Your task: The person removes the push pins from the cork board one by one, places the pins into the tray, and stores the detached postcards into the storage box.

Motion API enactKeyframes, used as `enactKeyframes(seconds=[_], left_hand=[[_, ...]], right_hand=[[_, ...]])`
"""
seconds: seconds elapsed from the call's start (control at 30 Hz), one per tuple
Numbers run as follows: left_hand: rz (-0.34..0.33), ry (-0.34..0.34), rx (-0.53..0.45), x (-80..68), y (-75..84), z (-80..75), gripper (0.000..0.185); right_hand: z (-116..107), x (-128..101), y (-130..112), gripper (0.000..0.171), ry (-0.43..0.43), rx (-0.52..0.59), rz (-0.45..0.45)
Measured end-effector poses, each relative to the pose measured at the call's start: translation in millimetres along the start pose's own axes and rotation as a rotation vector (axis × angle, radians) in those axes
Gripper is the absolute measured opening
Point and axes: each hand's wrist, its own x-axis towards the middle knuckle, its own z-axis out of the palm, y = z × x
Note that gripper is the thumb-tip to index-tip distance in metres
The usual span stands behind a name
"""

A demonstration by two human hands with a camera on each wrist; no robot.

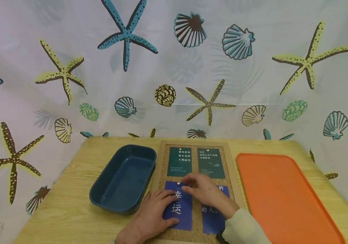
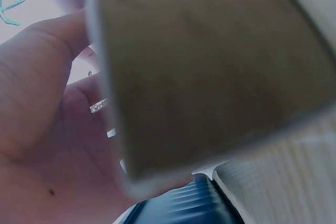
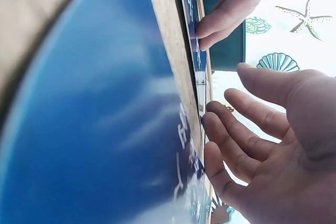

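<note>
Left hand [image 1: 155, 211] flat, pressing blue card [image 1: 177, 210] on cork board [image 1: 196, 210] | right hand [image 1: 203, 191] fingertips at its top pin [image 1: 182, 184], grip unclear | risk: pin slips, card tears or shifts

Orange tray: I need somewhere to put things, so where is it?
In the head view the orange tray lies on the table's right side, just right of the cork board.

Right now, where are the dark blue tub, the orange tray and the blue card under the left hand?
dark blue tub [image 1: 122, 176], head view, on its bare inner floor.
orange tray [image 1: 281, 196], head view, on its bare flat middle.
blue card [image 1: 180, 217], head view, on its lower part beside the left hand [image 1: 152, 217].
</note>
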Motion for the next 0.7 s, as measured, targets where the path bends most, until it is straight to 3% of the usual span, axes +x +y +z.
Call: enactKeyframes(seconds=[0.43,0.7], left_hand=[[0.027,0.033,-0.003,1.6,1.5,-0.8,0.061],[0.014,0.008,-0.004,0.5,-1.2,0.3,0.062]], right_hand=[[0.9,10.2,0.5,0.026,-0.042,-0.048,-0.008],[3.9,12.8,-0.7,0.026,-0.059,-0.039,-0.009]])
